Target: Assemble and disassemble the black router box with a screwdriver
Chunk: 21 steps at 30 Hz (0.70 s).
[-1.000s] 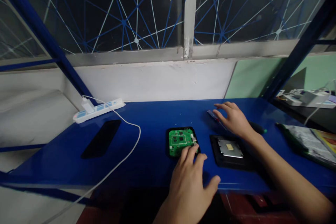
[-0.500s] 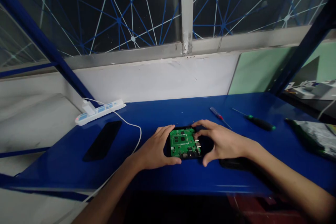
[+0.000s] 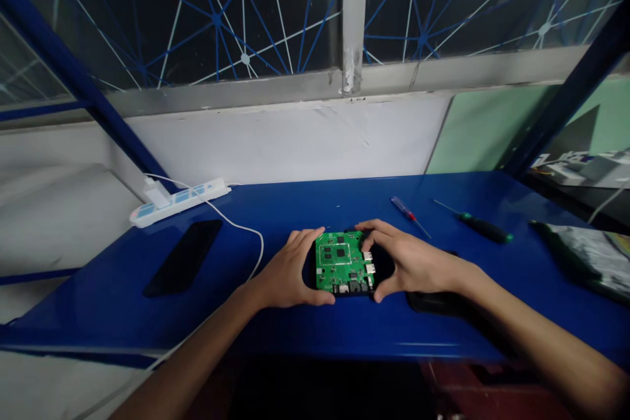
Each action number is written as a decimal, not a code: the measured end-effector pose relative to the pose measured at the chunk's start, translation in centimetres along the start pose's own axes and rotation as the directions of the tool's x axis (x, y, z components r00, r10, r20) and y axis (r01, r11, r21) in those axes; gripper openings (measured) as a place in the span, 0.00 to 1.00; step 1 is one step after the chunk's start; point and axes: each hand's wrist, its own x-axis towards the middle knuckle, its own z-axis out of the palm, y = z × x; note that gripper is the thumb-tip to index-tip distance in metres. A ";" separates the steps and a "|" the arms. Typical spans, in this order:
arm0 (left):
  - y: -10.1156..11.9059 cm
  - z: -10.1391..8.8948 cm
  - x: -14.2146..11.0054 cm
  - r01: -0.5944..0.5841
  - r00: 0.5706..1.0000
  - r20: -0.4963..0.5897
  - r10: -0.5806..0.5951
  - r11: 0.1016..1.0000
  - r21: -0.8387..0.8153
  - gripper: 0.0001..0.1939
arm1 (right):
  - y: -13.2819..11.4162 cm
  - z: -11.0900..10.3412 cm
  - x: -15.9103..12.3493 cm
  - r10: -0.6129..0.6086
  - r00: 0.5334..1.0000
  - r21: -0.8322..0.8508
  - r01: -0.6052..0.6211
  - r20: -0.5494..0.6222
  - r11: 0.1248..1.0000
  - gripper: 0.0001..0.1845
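Here are your two hands, working as a pair: the left hand (image 3: 284,274) curves into a wide C, thumb at the near edge, fingertips at the far corner, and the right hand (image 3: 416,261) mirrors it, one finger bent in beside the silver ports (image 3: 370,268). Between them you've got the green circuit board (image 3: 339,262), gripped at its edges, chips facing up, right in front of you over the middle of the blue table (image 3: 295,335). Whether it is clear of the surface, I can't tell.

It looks light and stiff, a piece that shouldn't sag but could suffer if bent. Rims and corners look your best hold; the chips and small parts on top look fragile, while those metal ports seem sturdy enough to brace against.

Under your right wrist, partly hidden, lies a black cover (image 3: 433,302). Further out, the clear-handled screwdriver (image 3: 403,209) sits beyond your right fingers, with the green-and-black screwdriver (image 3: 485,228) to its right and a shiny bag (image 3: 583,252) at the far right. Over on your left, there's the white cable (image 3: 239,225), a flat black slab (image 3: 184,258) and, behind it, the power strip (image 3: 182,202).
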 end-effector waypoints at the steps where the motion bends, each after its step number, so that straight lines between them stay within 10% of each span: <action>1: 0.0 0.0 0.0 -0.002 1.000 -0.005 0.002 1.000 -0.004 0.61 | 0.0 0.0 0.0 -0.005 1.000 -0.004 0.005 0.000 1.000 0.36; 21: -0.3 0.2 -0.3 0.013 0.999 -0.040 -0.018 0.992 -0.122 0.59 | -0.3 -0.2 -0.1 -0.070 0.996 -0.053 0.068 -0.051 0.996 0.40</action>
